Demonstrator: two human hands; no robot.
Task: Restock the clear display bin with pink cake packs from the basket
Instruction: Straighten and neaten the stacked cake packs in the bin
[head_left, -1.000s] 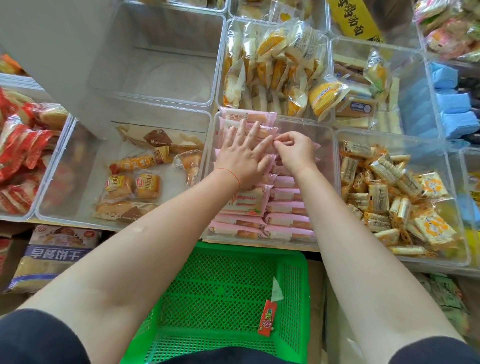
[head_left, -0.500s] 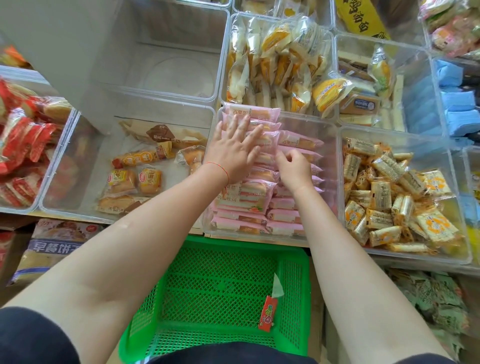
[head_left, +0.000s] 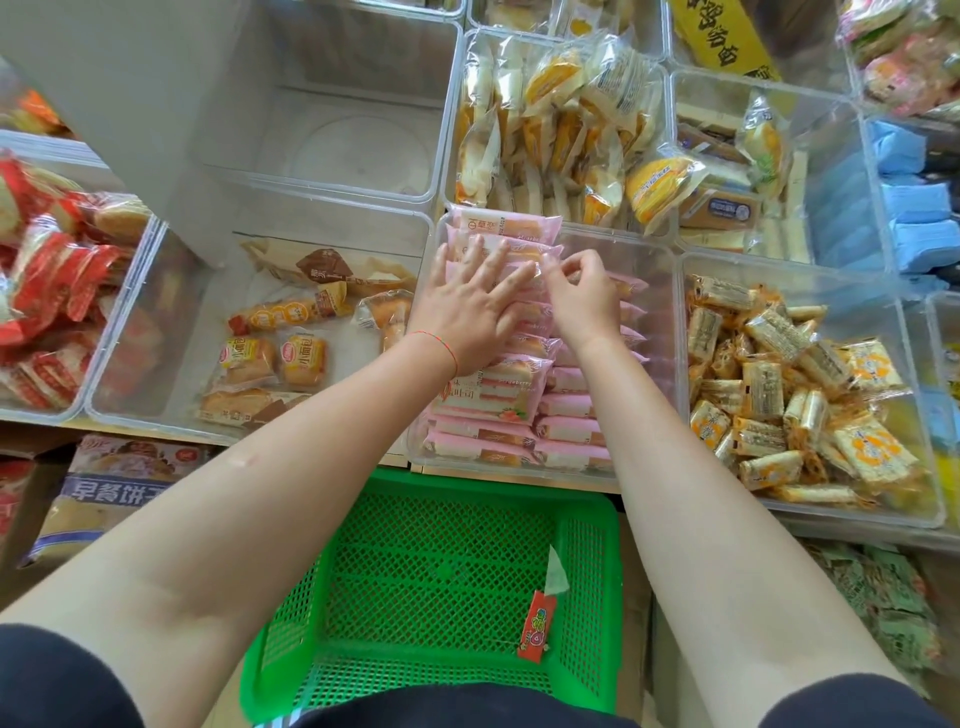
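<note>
Two rows of pink cake packs (head_left: 498, 400) fill the clear display bin (head_left: 657, 249) in the middle of the shelf. My left hand (head_left: 467, 306) lies flat, fingers spread, pressing on the left row near the back. My right hand (head_left: 582, 301) is beside it, its curled fingers pinching the end of a pink pack near the bin's back. Below the bin stands the green mesh basket (head_left: 441, 582); it holds no pink packs, only a small red wrapper (head_left: 537, 626).
Clear bins stand all round: yellow cake packs (head_left: 561, 135) behind, gold-wrapped snacks (head_left: 795, 400) to the right, a few small breads (head_left: 280, 353) to the left, red packs (head_left: 47, 291) far left. An empty bin (head_left: 337, 135) sits at the back left.
My right hand rose from lower in the right row to the back of the bin and now pinches a pack's end. My left hand stayed flat on the left row.
</note>
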